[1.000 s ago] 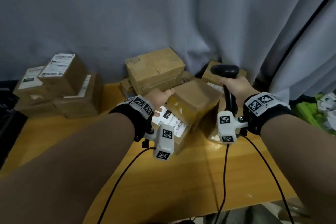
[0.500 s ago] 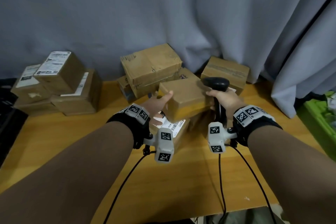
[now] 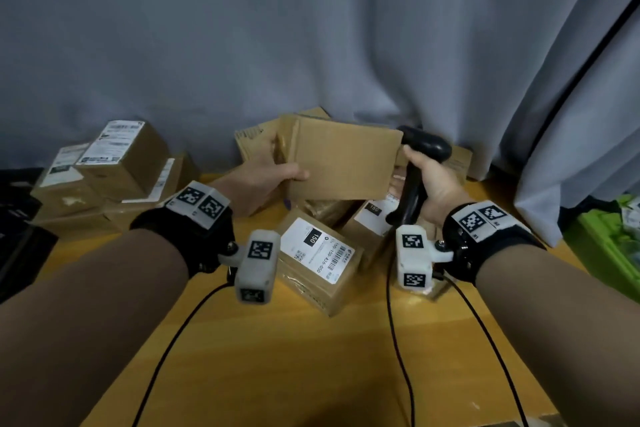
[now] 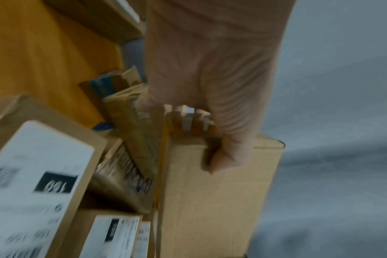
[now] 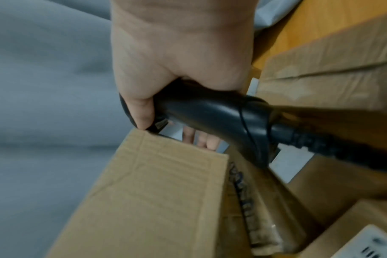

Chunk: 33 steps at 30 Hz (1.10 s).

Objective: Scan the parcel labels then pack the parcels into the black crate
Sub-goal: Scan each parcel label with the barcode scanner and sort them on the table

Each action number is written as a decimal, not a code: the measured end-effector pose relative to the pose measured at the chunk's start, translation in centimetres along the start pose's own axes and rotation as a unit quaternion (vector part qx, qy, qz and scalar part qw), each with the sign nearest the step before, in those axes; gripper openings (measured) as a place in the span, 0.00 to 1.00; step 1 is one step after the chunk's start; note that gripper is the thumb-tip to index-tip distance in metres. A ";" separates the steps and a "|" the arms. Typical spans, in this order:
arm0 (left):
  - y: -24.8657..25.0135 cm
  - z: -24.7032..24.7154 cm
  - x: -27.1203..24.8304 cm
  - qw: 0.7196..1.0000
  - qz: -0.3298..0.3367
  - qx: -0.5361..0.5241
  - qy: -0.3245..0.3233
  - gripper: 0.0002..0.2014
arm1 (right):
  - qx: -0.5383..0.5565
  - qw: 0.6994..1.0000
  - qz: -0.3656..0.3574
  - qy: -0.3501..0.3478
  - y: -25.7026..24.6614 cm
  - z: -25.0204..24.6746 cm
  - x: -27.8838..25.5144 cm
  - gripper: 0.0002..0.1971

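Note:
My left hand (image 3: 266, 177) grips a plain brown cardboard parcel (image 3: 341, 161) by its left end and holds it up on edge above the table, thumb on the near face (image 4: 223, 157). No label shows on the face turned toward me. My right hand (image 3: 427, 180) grips a black barcode scanner (image 3: 424, 149) by its handle (image 5: 221, 118), right beside the parcel's right edge. Under the lifted parcel lie labelled parcels, one with a white "150" label (image 3: 317, 250) facing up. The black crate is only partly visible at the far left edge (image 3: 17, 239).
A stack of labelled parcels (image 3: 104, 177) stands at the back left of the yellow wooden table (image 3: 311, 357). More cartons (image 3: 457, 159) sit behind against a grey curtain (image 3: 311, 28). A green bin (image 3: 609, 246) is at the right. Two cables trail over the table's front.
My left hand has lifted the brown parcel off the pile and tipped it up on edge. The right hand raised the scanner alongside it. The "150" labelled parcel underneath came into full view.

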State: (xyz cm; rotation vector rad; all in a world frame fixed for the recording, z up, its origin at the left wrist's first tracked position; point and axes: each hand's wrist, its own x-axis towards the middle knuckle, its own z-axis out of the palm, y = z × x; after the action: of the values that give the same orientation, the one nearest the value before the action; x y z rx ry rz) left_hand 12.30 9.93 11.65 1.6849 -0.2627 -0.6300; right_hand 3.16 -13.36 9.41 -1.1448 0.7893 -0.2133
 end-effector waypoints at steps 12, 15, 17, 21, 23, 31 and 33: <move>2.1 -4.0 -1.1 0.984 -0.120 -0.125 -0.030 0.33 | 0.050 0.997 -0.016 -0.060 -1.7 4.0 -0.9 0.33; 2.0 -4.5 -1.4 0.988 -0.065 -0.139 -0.011 0.22 | 0.054 0.996 -0.022 -0.067 -1.5 4.5 -0.9 0.26; 1.8 -5.2 -1.1 0.988 -0.007 -0.156 0.008 0.28 | 0.063 0.995 -0.019 -0.075 -1.2 4.6 -0.9 0.27; 2.2 -5.4 -1.2 0.985 0.013 -0.173 0.015 0.16 | 0.055 0.995 0.000 -0.085 -1.0 5.2 -1.0 0.32; 2.7 -5.4 -1.1 0.983 0.007 -0.174 0.058 0.22 | 0.046 0.995 0.009 -0.091 -0.8 5.7 -1.2 0.32; 2.1 -6.3 -1.8 0.990 -0.138 -0.029 -0.028 0.25 | 0.046 0.994 -0.055 -0.077 -0.8 6.2 -1.9 0.14; 1.5 -6.3 -1.8 0.993 -0.113 -0.044 -0.008 0.27 | 0.033 0.995 -0.059 -0.080 -1.1 6.4 -2.1 0.14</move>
State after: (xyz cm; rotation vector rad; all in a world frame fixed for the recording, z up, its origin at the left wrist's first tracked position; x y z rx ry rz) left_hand 14.46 15.78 14.19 1.6371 -0.0534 -0.8109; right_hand 6.10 -8.06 12.46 -1.1325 0.5699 -0.2406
